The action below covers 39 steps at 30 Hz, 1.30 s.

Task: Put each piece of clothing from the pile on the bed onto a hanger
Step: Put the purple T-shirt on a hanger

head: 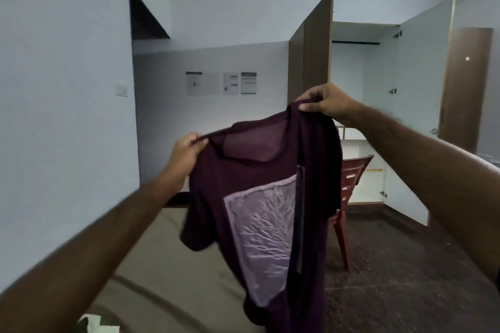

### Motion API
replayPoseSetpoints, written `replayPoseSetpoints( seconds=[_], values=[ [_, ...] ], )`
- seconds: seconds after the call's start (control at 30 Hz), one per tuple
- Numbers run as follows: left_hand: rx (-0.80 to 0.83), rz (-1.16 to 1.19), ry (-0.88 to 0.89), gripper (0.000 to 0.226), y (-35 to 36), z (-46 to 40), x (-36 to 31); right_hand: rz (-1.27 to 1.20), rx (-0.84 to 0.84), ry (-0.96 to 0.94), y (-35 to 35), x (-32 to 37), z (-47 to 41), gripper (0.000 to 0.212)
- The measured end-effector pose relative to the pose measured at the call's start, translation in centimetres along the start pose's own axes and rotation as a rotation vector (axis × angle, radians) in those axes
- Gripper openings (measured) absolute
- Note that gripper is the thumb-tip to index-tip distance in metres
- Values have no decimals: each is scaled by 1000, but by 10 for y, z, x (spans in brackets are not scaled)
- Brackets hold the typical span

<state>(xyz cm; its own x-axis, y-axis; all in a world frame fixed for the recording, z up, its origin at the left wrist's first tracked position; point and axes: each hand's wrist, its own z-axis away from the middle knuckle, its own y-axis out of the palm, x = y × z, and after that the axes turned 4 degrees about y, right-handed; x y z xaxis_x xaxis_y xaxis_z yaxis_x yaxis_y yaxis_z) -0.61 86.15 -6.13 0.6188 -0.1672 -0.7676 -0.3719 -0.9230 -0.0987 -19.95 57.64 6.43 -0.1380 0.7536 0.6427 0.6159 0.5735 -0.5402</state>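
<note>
Above the bed: a dark maroon T-shirt (259, 197) hangs in mid-air, held up by both hands at its shoulders, clear of the mattress.
Left hand: the left hand (186, 153) is raised in front of the chest, arm stretched forward from the lower left; its fingers and thumb are curled tight, pinching the shirt's shoulder seam beside the neckline.
Right hand: the right hand (323, 103) is higher and further forward, arm reaching in from the right edge; thumb and fingers are closed on a bunch of fabric at the other shoulder.
Shirt's lie: the neckline is stretched between the two grips and slopes up toward the right hand; a pale lilac printed panel (262, 238) shows on the body; one sleeve droops at lower left and the hem falls out of view at the bottom.
Bed: the bed (162, 265), with an olive-brown cover, runs along the left wall beneath the shirt; a bit of pale green cloth (98, 324) lies at its near edge.
Room on the right: dark floor (405, 265) is open beside the bed, with a red plastic chair (351, 184) just behind the shirt.
Beyond: a wardrobe (359, 67) stands with both doors swung wide and a dark hanging rail (354, 42) across its top.
Back wall: papers (221, 83) are stuck on it, well apart from the hands.
</note>
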Motion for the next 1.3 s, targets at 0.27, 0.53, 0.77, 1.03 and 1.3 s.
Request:
replayPoseSetpoints(
  seconds=[0.27, 0.53, 0.77, 1.03, 1.3],
  values=[
    [301, -1131, 581, 39, -98, -43, -89, 80, -161, -23, 11, 7, -25, 13],
    [207, -1207, 582, 47, -180, -46, -123, 343, -169, -157, 33, 46, -16, 36],
    [155, -907, 281, 39, -229, -31, -134, 369, 101, -195, 48, 76, -15, 27],
    [116, -706, 273, 30, -234, -27, -141, 410, -228, -140, 95, 71, -14, 21],
    [-245, -677, 236, 29, -240, -35, -128, -316, 200, -6, 103, 75, 7, 22]
  ],
)
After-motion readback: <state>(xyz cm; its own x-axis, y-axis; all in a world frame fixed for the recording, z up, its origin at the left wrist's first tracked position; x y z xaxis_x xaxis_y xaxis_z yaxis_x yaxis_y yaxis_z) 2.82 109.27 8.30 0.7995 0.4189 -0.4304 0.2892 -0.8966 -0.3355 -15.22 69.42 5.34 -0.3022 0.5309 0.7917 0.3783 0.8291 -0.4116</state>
